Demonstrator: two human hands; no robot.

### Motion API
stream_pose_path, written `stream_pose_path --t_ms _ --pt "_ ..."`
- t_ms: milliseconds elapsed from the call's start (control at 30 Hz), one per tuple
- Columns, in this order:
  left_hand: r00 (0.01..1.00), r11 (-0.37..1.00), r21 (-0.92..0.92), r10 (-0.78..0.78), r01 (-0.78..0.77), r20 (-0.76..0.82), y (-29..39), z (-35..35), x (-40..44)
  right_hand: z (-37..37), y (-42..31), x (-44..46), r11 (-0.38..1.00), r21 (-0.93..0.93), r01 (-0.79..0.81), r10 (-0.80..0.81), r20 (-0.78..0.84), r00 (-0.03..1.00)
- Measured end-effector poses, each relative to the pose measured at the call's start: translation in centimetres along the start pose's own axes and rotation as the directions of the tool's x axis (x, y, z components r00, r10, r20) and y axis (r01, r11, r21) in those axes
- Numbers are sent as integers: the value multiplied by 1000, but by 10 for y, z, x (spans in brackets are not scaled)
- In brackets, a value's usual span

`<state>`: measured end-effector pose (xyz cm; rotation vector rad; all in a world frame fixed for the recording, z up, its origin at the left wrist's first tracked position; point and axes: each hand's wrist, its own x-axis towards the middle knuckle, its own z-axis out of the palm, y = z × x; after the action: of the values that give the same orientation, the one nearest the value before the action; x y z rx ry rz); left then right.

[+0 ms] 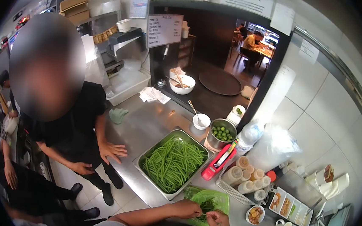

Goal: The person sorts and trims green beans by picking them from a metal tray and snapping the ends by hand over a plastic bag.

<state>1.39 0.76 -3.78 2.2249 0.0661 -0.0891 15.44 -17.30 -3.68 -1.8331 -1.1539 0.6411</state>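
Note:
My left hand point(186, 209) and my right hand point(219, 222) are close together over a green plastic bag point(222, 198) at the counter's front edge. Both have their fingers pinched, and a thin green bean seems to stretch between them. Dark green scraps lie inside the bag below. Just beyond my left hand, a rectangular steel pan point(139, 162) is heaped with whole green beans point(173, 161). The fingertips partly hide what they grip.
A co-worker's hand point(112, 151) rests on the steel counter point(139, 124) at left. Beyond the pan stand a pot of green limes point(222, 132), a white bowl point(201, 122) and a pink-red tool point(215, 169). Squeeze bottles point(244, 177) and a condiment rack point(290, 206) are at right.

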Motion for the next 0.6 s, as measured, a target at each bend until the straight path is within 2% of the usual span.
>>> stream_pose_path --t_ms 100,167,233,300,367,400,433,500,533,567,600 --pt "997 998 64 9 -15 82 6 -7 6 -13 -16 0 996 -70 63 -61 24 998" --pt "992 997 77 13 -23 129 14 -13 9 -18 -25 -1 994 -100 43 -40 25 999" --pt "988 993 88 69 -81 137 16 -13 11 -19 -25 -3 966 -230 118 -109 52 993" --pt "980 987 124 74 -98 182 20 -18 11 -16 -22 -4 974 -200 111 -107 31 994" --pt "990 992 101 67 -79 121 27 -24 9 -12 -23 -3 980 -158 124 -134 -56 989" --pt "993 990 103 94 -101 68 21 -18 8 -10 -26 -4 985 -151 88 -101 -81 992" --pt "993 992 85 88 -95 82 23 -16 7 -8 -29 -3 987 -144 66 -77 -76 994" --pt "999 998 42 49 -49 12 28 -21 8 2 -29 0 988 -136 77 -115 -300 947" --pt "999 999 10 45 -45 -18 26 -17 9 8 -24 4 990 -127 64 -98 -285 953" --pt "999 1000 -5 28 -28 -15 25 -16 8 14 -18 9 999 47 -10 27 -388 921" --pt "996 996 -83 32 -39 -80 24 -13 5 19 -15 11 972 225 -71 171 -462 870"
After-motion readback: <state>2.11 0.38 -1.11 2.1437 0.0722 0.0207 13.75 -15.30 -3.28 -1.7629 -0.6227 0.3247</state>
